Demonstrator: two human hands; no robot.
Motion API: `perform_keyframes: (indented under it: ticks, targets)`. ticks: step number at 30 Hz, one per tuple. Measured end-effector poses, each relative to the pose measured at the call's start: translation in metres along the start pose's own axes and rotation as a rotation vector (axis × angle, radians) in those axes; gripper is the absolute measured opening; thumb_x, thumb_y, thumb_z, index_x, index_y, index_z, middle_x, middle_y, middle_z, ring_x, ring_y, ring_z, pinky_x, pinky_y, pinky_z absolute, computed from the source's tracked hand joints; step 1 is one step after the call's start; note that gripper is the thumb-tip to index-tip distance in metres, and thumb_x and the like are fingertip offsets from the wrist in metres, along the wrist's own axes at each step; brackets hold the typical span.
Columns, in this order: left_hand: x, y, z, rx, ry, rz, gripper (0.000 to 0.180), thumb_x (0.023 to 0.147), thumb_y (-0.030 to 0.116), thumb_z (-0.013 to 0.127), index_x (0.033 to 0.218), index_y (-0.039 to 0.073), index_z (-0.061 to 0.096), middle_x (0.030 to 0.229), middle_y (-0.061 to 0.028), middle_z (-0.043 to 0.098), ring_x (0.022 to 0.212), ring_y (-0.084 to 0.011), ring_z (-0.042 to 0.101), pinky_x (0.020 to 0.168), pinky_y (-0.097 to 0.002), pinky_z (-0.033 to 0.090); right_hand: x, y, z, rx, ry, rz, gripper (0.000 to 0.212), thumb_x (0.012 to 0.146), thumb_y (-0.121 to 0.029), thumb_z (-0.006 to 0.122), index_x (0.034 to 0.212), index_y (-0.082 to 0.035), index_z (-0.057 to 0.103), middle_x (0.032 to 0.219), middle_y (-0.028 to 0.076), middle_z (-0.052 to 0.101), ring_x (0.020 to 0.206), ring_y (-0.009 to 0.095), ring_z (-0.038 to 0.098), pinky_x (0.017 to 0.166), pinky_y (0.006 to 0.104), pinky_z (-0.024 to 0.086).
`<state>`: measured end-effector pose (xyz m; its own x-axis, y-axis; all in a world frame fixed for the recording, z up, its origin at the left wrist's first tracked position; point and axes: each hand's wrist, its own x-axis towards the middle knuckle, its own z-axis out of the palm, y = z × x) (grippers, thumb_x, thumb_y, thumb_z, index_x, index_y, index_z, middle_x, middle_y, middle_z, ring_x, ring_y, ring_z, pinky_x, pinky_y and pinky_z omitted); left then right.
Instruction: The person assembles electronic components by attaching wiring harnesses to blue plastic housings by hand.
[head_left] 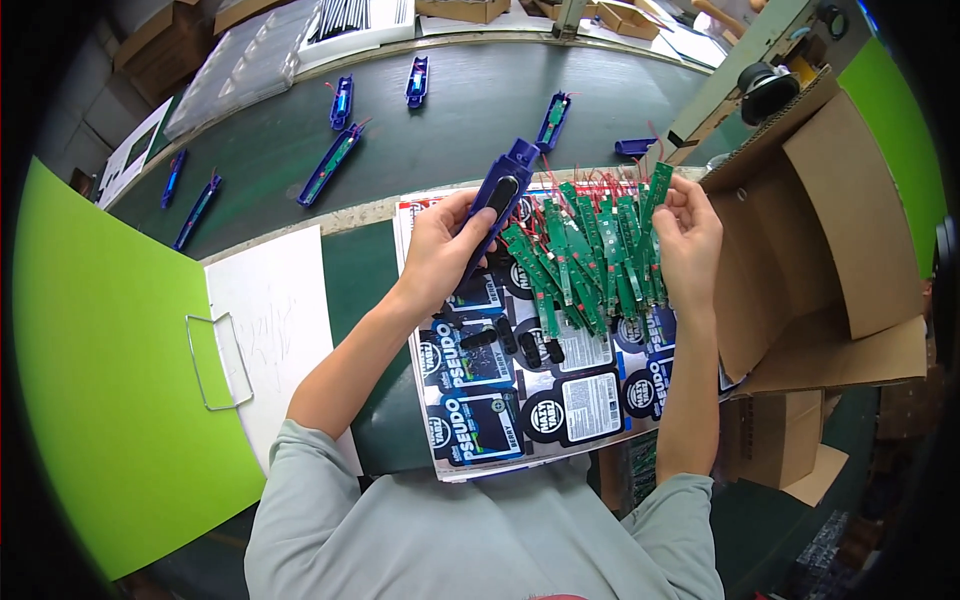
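My left hand (440, 245) is closed round a long blue plastic housing (512, 165) with a black oval piece on its face, the thumb lying along it. Between the thumb and fingers of my right hand (690, 232) is a narrow green circuit board (659, 188), held nearly upright. Right beside that hand a pile of green circuit boards (585, 250) with thin red wires lies on a stack of printed sheets (500, 425). Several small black oval pieces (530, 347) are scattered on the sheets below my left hand.
Blue housings with boards (330, 165) lie along the green work surface (470, 110) beyond the sheets. An open cardboard box (780, 250) stands close on the right. Left are a white board with a wire clip (265, 330) and a bright green panel (110, 380).
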<state>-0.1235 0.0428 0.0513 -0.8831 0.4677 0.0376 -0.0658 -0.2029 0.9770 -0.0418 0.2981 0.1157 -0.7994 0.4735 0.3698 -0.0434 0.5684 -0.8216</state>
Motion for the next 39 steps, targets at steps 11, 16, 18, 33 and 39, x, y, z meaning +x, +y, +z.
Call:
perform_keyframes:
  ticks: [11,16,18,33,39]
  targets:
    - [-0.015,-0.011,0.022,-0.077,-0.234,-0.081,0.026,0.102,0.014,0.058,0.124,0.001,0.060,0.104,-0.0047,0.069,0.074,-0.0042,0.059,0.063,-0.0205,0.051,-0.041,0.010,0.045,0.660,-0.249,0.314,0.012,0.093,0.000,0.062,0.103,-0.002,0.058,0.092,0.004,0.067,0.074,0.006,0.056,0.066,0.0217,0.045]
    - [-0.020,-0.017,0.024,-0.190,-0.256,-0.169,0.027,0.102,0.017,0.059,0.124,0.002,0.059,0.103,-0.0055,0.070,0.076,-0.0059,0.063,0.060,-0.0213,0.054,-0.052,0.008,0.059,0.724,-0.221,0.313,0.013,0.094,0.001,0.064,0.101,-0.003,0.054,0.094,0.003,0.065,0.082,0.006,0.059,0.075,0.0214,0.048]
    - [-0.020,-0.018,0.023,-0.247,-0.258,-0.187,0.028,0.102,0.018,0.060,0.124,0.002,0.059,0.103,-0.0059,0.070,0.078,-0.0067,0.065,0.061,-0.0219,0.055,-0.052,0.005,0.058,0.724,-0.230,0.308,0.014,0.093,0.002,0.064,0.101,-0.003,0.054,0.093,0.002,0.064,0.082,0.006,0.060,0.075,0.0220,0.048]
    - [-0.024,-0.010,0.025,-0.334,-0.350,-0.283,0.028,0.102,0.018,0.059,0.125,0.002,0.057,0.103,-0.0050,0.067,0.081,-0.0077,0.062,0.064,-0.0229,0.056,-0.053,0.006,0.053,0.892,-0.158,0.308,0.018,0.091,0.000,0.066,0.100,-0.005,0.052,0.092,0.005,0.060,0.079,0.013,0.060,0.074,0.0283,0.049]
    - [-0.023,-0.017,0.027,-0.421,-0.364,-0.322,0.028,0.102,0.020,0.059,0.125,0.004,0.057,0.100,-0.0037,0.068,0.079,-0.0073,0.061,0.063,-0.0232,0.054,-0.059,-0.008,0.049,0.920,-0.128,0.294,0.033,0.092,0.003,0.063,0.122,0.000,0.050,0.106,0.008,0.063,0.094,0.012,0.060,0.083,0.0269,0.049]
